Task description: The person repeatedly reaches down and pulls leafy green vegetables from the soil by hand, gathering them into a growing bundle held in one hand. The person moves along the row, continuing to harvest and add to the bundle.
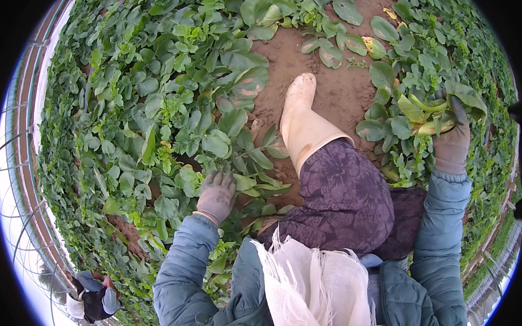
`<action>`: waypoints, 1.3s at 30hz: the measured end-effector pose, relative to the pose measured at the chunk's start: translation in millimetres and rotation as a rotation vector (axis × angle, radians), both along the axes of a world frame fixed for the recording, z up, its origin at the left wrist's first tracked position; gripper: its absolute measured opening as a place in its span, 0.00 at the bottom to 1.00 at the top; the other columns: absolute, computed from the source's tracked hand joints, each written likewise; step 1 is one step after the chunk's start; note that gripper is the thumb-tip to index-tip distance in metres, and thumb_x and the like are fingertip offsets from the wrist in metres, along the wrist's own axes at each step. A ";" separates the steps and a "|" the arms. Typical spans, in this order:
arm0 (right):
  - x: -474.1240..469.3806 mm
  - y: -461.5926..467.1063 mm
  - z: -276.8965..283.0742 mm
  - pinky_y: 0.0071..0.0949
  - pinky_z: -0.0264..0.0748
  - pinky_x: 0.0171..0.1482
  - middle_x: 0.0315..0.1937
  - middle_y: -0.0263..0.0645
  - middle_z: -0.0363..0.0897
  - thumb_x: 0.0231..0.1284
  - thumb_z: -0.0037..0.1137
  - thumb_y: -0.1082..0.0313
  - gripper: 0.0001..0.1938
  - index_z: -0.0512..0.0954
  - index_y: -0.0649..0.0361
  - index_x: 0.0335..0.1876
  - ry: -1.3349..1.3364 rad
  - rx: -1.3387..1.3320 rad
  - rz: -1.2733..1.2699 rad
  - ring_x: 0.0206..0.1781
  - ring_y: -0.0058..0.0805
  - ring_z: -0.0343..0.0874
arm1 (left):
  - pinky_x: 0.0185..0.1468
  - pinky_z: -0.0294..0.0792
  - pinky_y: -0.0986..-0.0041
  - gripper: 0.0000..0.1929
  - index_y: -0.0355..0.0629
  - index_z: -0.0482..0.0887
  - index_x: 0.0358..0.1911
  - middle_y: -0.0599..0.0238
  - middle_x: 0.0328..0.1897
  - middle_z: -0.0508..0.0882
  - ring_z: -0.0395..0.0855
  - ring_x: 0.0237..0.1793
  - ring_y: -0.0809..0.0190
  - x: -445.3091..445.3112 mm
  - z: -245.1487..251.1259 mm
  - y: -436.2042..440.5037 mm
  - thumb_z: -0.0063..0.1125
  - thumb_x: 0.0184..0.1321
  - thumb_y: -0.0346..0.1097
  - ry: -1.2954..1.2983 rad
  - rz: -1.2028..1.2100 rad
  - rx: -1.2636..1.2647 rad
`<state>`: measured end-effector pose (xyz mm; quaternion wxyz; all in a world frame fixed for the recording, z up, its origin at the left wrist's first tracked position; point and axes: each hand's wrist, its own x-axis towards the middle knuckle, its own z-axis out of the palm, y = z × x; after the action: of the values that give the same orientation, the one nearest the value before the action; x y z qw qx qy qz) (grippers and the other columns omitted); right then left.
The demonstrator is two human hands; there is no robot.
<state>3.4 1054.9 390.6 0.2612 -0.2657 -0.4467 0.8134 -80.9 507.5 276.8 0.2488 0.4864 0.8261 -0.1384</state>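
My left hand (217, 197), in a grey work glove, reaches palm down into low leafy green plants (217, 143). Leaves partly hide its fingertips, so whether they grip a stem cannot be told. Over on the right side, my right hand (452, 141) wears a similar soiled glove and is closed around a small bunch of picked leaves (434, 126). Thick pale stalks and yellowing blades stick out of that bunch to the left, and a broad green leaf (468, 97) hangs over the fingers.
A cream rubber boot (302, 118) stands on a bare brown soil path (278, 54) between the plant rows. Yellowed leaves (373, 47) lie beside the path. At the lower left another person (95, 296) is among the plants, near curved hoop frames (26, 223).
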 end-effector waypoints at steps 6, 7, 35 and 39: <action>-17.6 -8.7 -8.6 0.41 0.76 0.59 0.49 0.44 0.81 0.65 0.55 0.70 0.15 0.76 0.68 0.54 -0.022 -0.019 0.043 0.52 0.39 0.80 | 0.47 0.75 0.57 0.22 0.48 0.72 0.59 0.59 0.55 0.79 0.82 0.49 0.52 -14.2 -11.7 20.1 0.53 0.63 0.46 -0.108 0.408 -0.018; -19.2 -9.8 -9.2 0.41 0.76 0.59 0.50 0.45 0.81 0.64 0.55 0.71 0.15 0.76 0.68 0.54 -0.048 -0.048 0.021 0.52 0.38 0.80 | 0.46 0.76 0.57 0.22 0.48 0.72 0.59 0.58 0.54 0.79 0.83 0.46 0.51 -20.0 -16.3 25.5 0.52 0.64 0.46 -0.115 0.503 0.012; -59.9 -1.5 -60.9 0.45 0.75 0.63 0.54 0.48 0.78 0.65 0.53 0.71 0.20 0.71 0.69 0.61 -0.193 -0.171 0.142 0.58 0.42 0.78 | 0.50 0.77 0.57 0.19 0.50 0.80 0.57 0.61 0.57 0.84 0.83 0.56 0.52 -104.4 -85.9 65.8 0.50 0.62 0.37 -0.455 0.440 -0.659; -64.7 -3.0 -63.3 0.45 0.75 0.62 0.54 0.48 0.79 0.65 0.53 0.72 0.20 0.70 0.70 0.61 -0.203 -0.191 0.125 0.59 0.42 0.78 | 0.51 0.77 0.56 0.17 0.51 0.86 0.52 0.62 0.56 0.85 0.84 0.55 0.53 -123.2 -109.3 66.3 0.53 0.61 0.40 -0.402 0.589 -0.875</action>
<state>-61.3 1051.9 327.2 0.1371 -0.3418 -0.4071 0.8358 -204.1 573.8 167.5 0.6080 0.1037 0.7289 -0.2971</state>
